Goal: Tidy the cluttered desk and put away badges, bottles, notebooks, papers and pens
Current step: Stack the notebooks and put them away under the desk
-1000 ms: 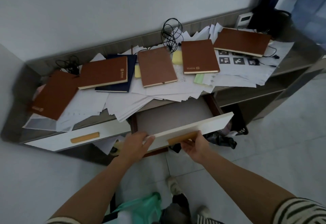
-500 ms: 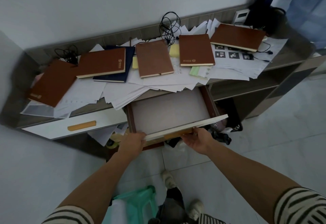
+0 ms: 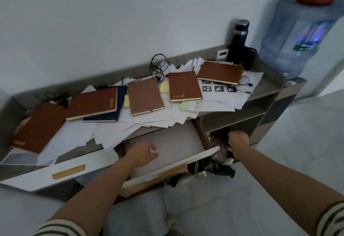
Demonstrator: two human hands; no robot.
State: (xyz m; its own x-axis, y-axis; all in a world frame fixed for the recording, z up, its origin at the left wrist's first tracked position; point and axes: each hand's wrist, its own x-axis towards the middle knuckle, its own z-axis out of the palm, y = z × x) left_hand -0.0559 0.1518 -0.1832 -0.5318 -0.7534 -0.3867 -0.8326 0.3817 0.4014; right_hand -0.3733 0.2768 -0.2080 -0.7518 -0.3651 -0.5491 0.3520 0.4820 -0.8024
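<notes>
Left fingers: the left hand (image 3: 142, 154) hangs over the open drawer (image 3: 176, 141), lower centre of the frame. Its fingers (image 3: 150, 156) are loosely curled and a bit apart, with nothing in them. As far as I can see they aren't touching the drawer floor.
Right fingers: the right hand (image 3: 239, 143) sits just off the right end of the drawer front (image 3: 167, 167), back of the hand to the camera and fingers curled under. Honestly can't tell if they've got hold of anything or are just parked by that corner.
What changed: half a second ago both hands were clamped on the drawer front, pulling. Now both have let go and the drawer stands pulled well out.
What that means: the opening step looks done to me. There's now a spot to stash stuff, so I'd guess the next thing is a reach up to the desktop.
Desk: the desk (image 3: 268, 94) runs across the middle of the frame, and nothing looks cleared off it yet.
Water jug: a big blue water jug (image 3: 297, 36) stands past the desk's right end, upper right.
Papers: loose papers (image 3: 149, 124) cover most of the top, and some hang over the front edge right above the drawer.
Notebooks: five brown notebooks (image 3: 147, 96) lie on the papers in a row from centre left to upper right. One of them sits on a navy notebook (image 3: 113, 119).
Bottle: a dark flask bottle (image 3: 240, 36) stands upright at the back, upper right.
Pens, badges: can't spot any from here.
</notes>
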